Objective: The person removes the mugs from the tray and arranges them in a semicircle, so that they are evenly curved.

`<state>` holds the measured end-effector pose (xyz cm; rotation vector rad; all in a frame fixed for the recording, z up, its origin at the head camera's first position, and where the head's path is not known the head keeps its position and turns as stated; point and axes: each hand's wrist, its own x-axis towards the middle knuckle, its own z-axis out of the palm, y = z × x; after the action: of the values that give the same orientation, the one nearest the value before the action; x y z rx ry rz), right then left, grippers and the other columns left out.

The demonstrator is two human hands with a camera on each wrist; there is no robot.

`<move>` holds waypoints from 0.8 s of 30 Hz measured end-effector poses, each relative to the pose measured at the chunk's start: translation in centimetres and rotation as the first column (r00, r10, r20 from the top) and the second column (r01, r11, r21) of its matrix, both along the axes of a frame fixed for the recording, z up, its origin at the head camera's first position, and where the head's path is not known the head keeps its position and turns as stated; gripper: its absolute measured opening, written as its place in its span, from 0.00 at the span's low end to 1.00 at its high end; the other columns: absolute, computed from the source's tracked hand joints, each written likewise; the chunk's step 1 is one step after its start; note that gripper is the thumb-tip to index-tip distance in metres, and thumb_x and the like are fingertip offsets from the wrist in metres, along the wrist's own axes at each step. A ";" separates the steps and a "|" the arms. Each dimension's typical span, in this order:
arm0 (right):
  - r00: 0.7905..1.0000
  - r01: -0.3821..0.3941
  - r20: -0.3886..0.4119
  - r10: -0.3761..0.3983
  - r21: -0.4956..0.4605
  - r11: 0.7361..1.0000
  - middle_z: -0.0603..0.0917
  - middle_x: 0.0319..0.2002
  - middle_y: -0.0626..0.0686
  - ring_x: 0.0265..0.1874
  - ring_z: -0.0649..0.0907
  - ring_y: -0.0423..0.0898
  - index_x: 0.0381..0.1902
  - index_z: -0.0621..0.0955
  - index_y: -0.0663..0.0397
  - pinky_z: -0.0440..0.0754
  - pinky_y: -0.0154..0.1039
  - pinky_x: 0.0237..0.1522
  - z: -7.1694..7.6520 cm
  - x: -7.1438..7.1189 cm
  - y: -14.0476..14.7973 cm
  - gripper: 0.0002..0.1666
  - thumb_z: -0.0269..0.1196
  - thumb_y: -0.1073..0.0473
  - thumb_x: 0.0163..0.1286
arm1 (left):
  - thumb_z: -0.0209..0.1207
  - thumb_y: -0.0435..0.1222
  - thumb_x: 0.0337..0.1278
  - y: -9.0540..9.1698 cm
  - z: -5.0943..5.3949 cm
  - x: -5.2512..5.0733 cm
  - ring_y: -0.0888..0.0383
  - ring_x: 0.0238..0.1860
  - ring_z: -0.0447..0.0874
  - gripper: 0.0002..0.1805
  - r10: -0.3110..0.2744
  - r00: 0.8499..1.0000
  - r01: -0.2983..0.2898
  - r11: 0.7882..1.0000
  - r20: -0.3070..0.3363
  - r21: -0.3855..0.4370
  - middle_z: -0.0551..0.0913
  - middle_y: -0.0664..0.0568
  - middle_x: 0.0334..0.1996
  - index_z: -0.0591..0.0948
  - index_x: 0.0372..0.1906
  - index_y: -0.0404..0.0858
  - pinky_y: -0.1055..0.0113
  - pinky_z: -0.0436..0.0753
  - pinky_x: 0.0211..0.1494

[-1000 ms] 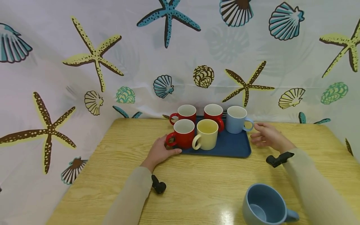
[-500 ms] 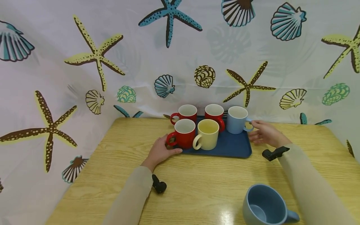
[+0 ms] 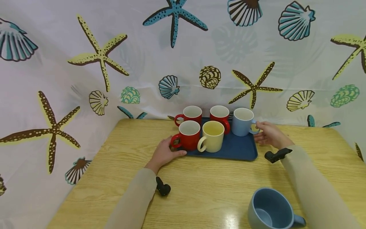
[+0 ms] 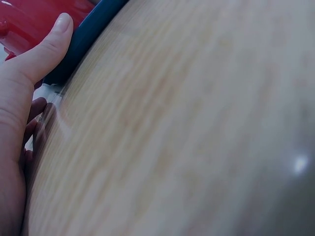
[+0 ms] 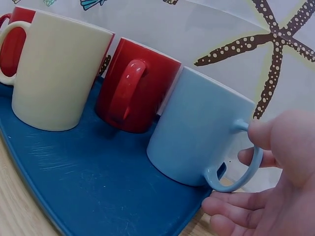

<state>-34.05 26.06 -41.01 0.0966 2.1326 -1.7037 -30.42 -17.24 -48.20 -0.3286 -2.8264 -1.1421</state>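
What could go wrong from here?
1. The right hand pinches the light blue mug by its handle; a sideways pull might tip it or swing it into the back red mug close beside it.
2. The blue-gray mug stands near the right sleeve; drawing that arm back could knock it.
3. The left hand is at a corner of the tray, near the front red mug's handle, and might nudge it.

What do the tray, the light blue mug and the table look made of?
Tray: probably plastic, satin; faint pale scuffs mark its evenly coloured face.
Light blue mug: likely glazed ceramic, judging by its smooth, softly shiny wall.
Table: wood or wood-look laminate, glossy; grain and a bright reflection show.
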 end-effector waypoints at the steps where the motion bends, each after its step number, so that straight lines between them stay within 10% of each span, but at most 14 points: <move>1: 1.000 0.014 0.001 -0.014 -0.003 1.000 0.66 0.58 0.74 0.45 0.80 0.53 0.65 0.54 0.65 0.78 0.43 0.43 0.0 0.0 -0.1 0.38 0.42 0.40 0.73 | 0.67 0.64 0.33 0.0 0.0 0.0 0.51 0.50 0.71 0.38 0.003 1.000 -0.003 1.000 -0.002 -0.004 0.79 0.55 0.47 0.76 0.53 0.48 0.51 0.69 0.57; 12: 0.996 0.083 0.021 -0.082 -0.051 0.995 0.71 0.51 0.69 0.44 0.80 0.54 0.48 0.65 0.57 0.76 0.47 0.51 0.5 0.2 -0.4 0.22 0.46 0.43 0.73 | 0.67 0.63 0.34 -0.1 -0.1 0.0 0.53 0.50 0.71 0.37 0.006 1.000 -0.006 1.000 -0.010 0.009 0.80 0.57 0.46 0.77 0.52 0.49 0.51 0.69 0.57; 24: 0.991 0.132 0.022 -0.131 -0.058 0.990 0.76 0.43 0.62 0.40 0.82 0.49 0.53 0.66 0.60 0.78 0.41 0.46 0.9 0.6 -0.5 0.28 0.52 0.43 0.70 | 0.67 0.62 0.34 -0.1 -0.1 -0.2 0.52 0.52 0.70 0.37 0.011 1.000 -0.011 1.000 -0.005 0.000 0.79 0.57 0.47 0.77 0.53 0.50 0.49 0.68 0.58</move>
<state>-33.41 25.53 -40.09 0.2399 2.1018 -1.8313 -30.59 -17.34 -48.26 -0.3151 -2.8198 -1.1379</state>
